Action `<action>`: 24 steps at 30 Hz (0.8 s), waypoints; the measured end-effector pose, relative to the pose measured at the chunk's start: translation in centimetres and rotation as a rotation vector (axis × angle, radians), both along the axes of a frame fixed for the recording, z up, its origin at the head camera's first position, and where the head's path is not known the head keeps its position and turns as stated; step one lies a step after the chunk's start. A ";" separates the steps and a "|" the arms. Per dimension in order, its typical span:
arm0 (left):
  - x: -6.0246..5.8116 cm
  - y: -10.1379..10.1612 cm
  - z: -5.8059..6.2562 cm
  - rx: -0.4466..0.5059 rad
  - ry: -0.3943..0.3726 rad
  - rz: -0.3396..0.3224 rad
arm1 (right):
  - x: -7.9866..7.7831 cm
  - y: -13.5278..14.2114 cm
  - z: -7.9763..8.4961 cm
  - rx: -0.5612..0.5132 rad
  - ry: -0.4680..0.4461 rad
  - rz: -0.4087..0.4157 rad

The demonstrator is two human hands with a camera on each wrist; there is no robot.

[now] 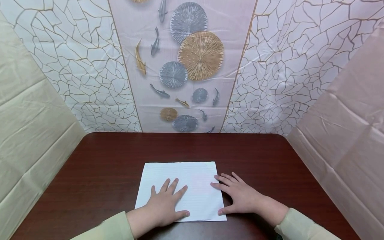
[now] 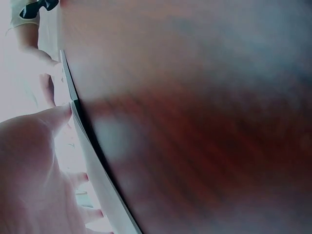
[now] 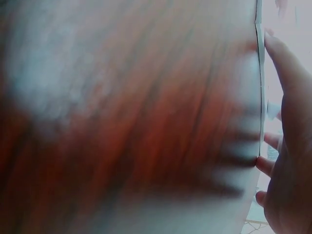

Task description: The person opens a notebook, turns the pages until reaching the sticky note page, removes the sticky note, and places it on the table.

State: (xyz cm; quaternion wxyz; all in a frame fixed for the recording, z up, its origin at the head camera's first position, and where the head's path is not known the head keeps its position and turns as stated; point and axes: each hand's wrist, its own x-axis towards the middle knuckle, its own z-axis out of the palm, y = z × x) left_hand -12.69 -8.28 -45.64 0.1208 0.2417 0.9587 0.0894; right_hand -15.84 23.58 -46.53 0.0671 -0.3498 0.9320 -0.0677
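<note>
A white lined sheet of paper [image 1: 198, 196] lies flat near the front of the dark table, with a faint crease down its middle. My left hand [image 1: 163, 205] rests on the left half of the sheet, fingers spread and thumb near the front edge. At the right edge is my right hand [image 1: 240, 195], its thumb and some fingertips on the paper and the rest of the hand over the table. In the left wrist view the left thumb [image 2: 61, 114] lies along the sheet's edge. The right wrist view shows the right fingertips [image 3: 265, 165] at the paper's side.
The dark red-brown table [image 1: 99, 173] has rounded far corners. Behind it hangs a patterned cloth [image 1: 186, 100] with fish and round leaf shapes. Plain cloth walls slope down along the left [image 1: 33, 133] and right [image 1: 345, 116] sides.
</note>
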 end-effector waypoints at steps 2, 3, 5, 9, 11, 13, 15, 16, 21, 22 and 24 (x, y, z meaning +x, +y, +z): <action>0.0 0.0 0.0 0.000 0.005 -0.001 | 0.0 0.0 -0.1 -0.001 0.008 -0.001; 0.1 0.0 0.0 0.000 0.007 0.000 | 0.0 0.0 -0.1 0.000 0.013 -0.001; 0.2 0.1 0.1 0.002 0.019 0.004 | 0.0 -0.1 -0.1 -0.001 0.023 0.002; 0.5 0.3 0.1 0.003 0.070 0.005 | 0.0 -0.2 -0.1 0.000 0.045 0.009; 0.8 0.6 0.2 0.006 0.106 -0.007 | -0.1 -0.2 0.0 0.002 0.053 0.008; 0.9 0.8 0.2 0.011 0.145 -0.036 | -0.1 -0.3 0.0 0.008 0.058 0.004; 1.1 1.1 0.3 0.009 0.192 -0.082 | -0.2 -0.3 0.0 0.013 0.059 0.000; 1.1 1.2 0.3 0.005 0.219 -0.110 | -0.2 -0.4 0.0 0.015 0.062 -0.001; 1.3 1.6 0.4 -0.021 0.352 -0.246 | -0.3 -0.5 0.1 0.018 0.068 -0.001; 1.3 1.6 0.4 -0.027 0.372 -0.263 | -0.3 -0.5 0.1 0.016 0.066 -0.002; 1.2 1.7 0.5 -0.041 0.399 -0.283 | -0.3 -0.5 0.1 0.015 0.062 -0.004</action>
